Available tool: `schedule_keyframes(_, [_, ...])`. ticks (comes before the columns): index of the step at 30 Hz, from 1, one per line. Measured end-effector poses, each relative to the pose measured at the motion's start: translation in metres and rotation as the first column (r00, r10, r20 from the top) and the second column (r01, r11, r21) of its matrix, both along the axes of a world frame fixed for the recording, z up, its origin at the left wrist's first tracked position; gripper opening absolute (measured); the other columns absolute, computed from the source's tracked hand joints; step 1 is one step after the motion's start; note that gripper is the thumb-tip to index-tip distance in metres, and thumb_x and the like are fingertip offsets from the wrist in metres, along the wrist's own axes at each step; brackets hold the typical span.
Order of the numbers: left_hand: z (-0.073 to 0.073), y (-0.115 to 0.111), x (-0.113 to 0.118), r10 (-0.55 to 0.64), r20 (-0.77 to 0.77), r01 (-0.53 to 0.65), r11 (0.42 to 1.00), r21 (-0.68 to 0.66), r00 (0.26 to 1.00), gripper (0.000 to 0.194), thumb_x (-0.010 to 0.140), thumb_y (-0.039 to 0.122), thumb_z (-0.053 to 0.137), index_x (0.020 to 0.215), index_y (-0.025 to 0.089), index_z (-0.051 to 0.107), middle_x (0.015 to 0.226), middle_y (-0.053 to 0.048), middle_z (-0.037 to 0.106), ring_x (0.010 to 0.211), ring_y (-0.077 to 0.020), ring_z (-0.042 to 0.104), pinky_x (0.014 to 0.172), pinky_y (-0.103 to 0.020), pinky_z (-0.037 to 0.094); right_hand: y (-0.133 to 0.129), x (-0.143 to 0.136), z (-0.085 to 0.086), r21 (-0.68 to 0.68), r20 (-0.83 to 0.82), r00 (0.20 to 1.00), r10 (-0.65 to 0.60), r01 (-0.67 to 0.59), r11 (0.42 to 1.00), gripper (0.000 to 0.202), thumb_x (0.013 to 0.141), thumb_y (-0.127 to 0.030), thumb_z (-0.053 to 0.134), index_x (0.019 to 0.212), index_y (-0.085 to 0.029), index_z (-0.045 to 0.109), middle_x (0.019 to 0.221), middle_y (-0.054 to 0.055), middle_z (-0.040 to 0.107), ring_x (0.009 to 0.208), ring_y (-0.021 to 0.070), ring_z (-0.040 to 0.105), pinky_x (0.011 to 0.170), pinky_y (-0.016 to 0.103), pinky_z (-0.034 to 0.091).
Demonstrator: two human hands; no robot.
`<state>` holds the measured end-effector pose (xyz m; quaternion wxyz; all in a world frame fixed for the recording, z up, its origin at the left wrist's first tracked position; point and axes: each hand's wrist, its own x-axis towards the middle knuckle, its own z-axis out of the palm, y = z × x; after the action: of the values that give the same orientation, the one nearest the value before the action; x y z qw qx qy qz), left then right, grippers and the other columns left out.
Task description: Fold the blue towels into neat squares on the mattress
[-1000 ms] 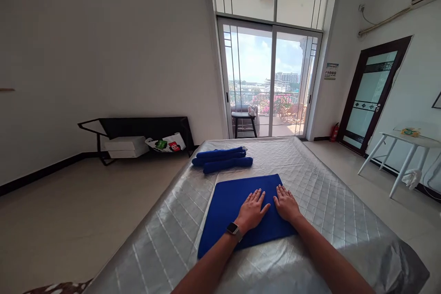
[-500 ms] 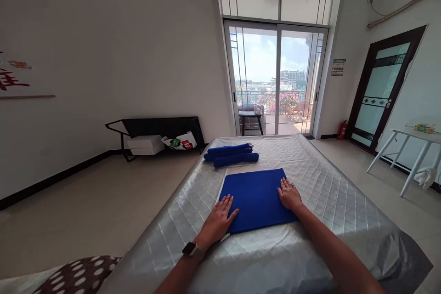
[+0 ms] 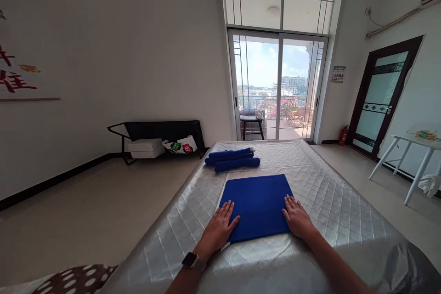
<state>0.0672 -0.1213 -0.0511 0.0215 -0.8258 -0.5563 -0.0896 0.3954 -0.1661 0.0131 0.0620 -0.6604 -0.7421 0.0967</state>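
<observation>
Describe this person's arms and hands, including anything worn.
The left hand is ungloved, with a watch on its wrist: dark, squarish face, greyish band. The right hand is ungloved too, its wrist bare. No sleeves show.

Backlit by bright glass doors [image 3: 279,85]

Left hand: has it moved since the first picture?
Yes: the left hand has shifted left, toward the left edge of the silver cover.
</observation>
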Motion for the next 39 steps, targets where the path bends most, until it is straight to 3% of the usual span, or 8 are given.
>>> schedule_keyframes(4, [0.009, -0.001, -0.004, 0.014, -0.051, -0.018, 0.996, -0.088, 0.999, 0.073, 0.103, 0.058, 0.024, 0.157, 0.011, 0.037, 0.165, -0.016, 0.028, 0.154, -0.0297, 0.026, 0.125, -0.050, 0.025, -0.004, -0.004, 0.005, -0.038, -0.015, 1.000, -0.009, 0.008, 0.999, 0.065, 0.104, -0.038, 0.020, 0.161, -0.006, 0.024, 0.168, 0.012, 0.020, 0.157, 0.0210, 0.013, 0.126, 0.040, 0.013])
schedule_keyframes(7, [0.022, -0.001, 0.012, 0.085, -0.078, -0.093, 0.989, -0.113, 0.993, 0.079, 0.102, 0.063, 0.021, 0.158, 0.008, 0.034, 0.165, -0.018, 0.027, 0.154, -0.0322, 0.026, 0.124, -0.053, 0.026, -0.003, -0.005, 0.006, -0.041, -0.037, 0.999, -0.014, 0.012, 0.999, 0.065, 0.104, -0.038, 0.020, 0.161, -0.006, 0.023, 0.168, 0.012, 0.019, 0.157, 0.0208, 0.012, 0.126, 0.040, 0.012])
schedule_keyframes(9, [0.029, -0.001, 0.040, 0.054, -0.052, -0.056, 0.997, -0.044, 0.997, 0.080, 0.102, 0.064, 0.020, 0.158, 0.009, 0.034, 0.165, -0.018, 0.028, 0.154, -0.0323, 0.025, 0.124, -0.053, 0.027, -0.002, -0.005, 0.004, -0.029, -0.045, 0.999, -0.013, 0.012, 1.000, 0.065, 0.104, -0.037, 0.021, 0.161, -0.006, 0.024, 0.168, 0.013, 0.020, 0.157, 0.0210, 0.013, 0.126, 0.041, 0.013])
schedule_keyframes(15, [0.040, -0.002, 0.165, -0.345, 0.036, 0.343, 0.938, 0.047, 0.938, 0.069, 0.106, 0.056, 0.015, 0.157, 0.016, 0.039, 0.164, -0.012, 0.037, 0.153, -0.0249, 0.030, 0.124, -0.047, 0.030, 0.000, -0.002, -0.007, 0.014, -0.002, 1.000, 0.017, -0.017, 1.000, 0.062, 0.102, -0.029, 0.025, 0.161, -0.008, 0.027, 0.168, 0.012, 0.021, 0.157, 0.0222, 0.014, 0.126, 0.042, 0.015])
schedule_keyframes(19, [0.040, 0.000, 0.197, -0.356, 0.079, 0.358, 0.934, -0.019, 0.931, 0.071, 0.106, 0.053, 0.009, 0.157, 0.012, 0.036, 0.163, -0.014, 0.038, 0.153, -0.0224, 0.031, 0.125, -0.042, 0.029, 0.002, 0.000, -0.012, 0.004, 0.022, 0.999, 0.046, -0.046, 0.999, 0.065, 0.099, -0.024, 0.029, 0.162, -0.009, 0.023, 0.168, 0.011, 0.017, 0.157, 0.0223, 0.011, 0.126, 0.043, 0.015])
schedule_keyframes(24, [0.026, 0.007, 0.153, -0.293, 0.060, 0.295, 0.955, -0.031, 0.954, 0.073, 0.105, 0.058, 0.014, 0.157, 0.013, 0.038, 0.164, -0.013, 0.036, 0.153, -0.0240, 0.030, 0.125, -0.044, 0.029, 0.000, -0.002, -0.005, -0.001, -0.022, 1.000, 0.001, -0.001, 1.000, 0.063, 0.104, -0.035, 0.022, 0.161, -0.009, 0.025, 0.168, 0.011, 0.019, 0.157, 0.0212, 0.014, 0.127, 0.041, 0.013])
schedule_keyframes(34, [0.004, 0.021, -0.011, 0.100, 0.053, -0.097, 0.994, -0.052, 0.994, 0.078, 0.103, 0.060, 0.011, 0.156, 0.011, 0.039, 0.163, -0.015, 0.038, 0.153, -0.0255, 0.032, 0.124, -0.044, 0.029, -0.004, -0.005, 0.006, -0.037, -0.003, 1.000, -0.020, 0.020, 0.999, 0.064, 0.104, -0.036, 0.020, 0.161, -0.007, 0.024, 0.168, 0.011, 0.019, 0.157, 0.0211, 0.013, 0.126, 0.041, 0.013])
schedule_keyframes(39, [-0.006, 0.023, -0.027, 0.191, 0.088, -0.182, 0.979, -0.097, 0.978, 0.081, 0.102, 0.061, 0.013, 0.156, 0.004, 0.036, 0.163, -0.019, 0.036, 0.153, -0.0280, 0.031, 0.123, -0.046, 0.029, -0.003, -0.002, 0.005, -0.046, 0.031, 0.999, -0.024, 0.025, 0.999, 0.065, 0.104, -0.039, 0.020, 0.162, -0.008, 0.023, 0.168, 0.011, 0.021, 0.157, 0.0210, 0.014, 0.126, 0.042, 0.014])
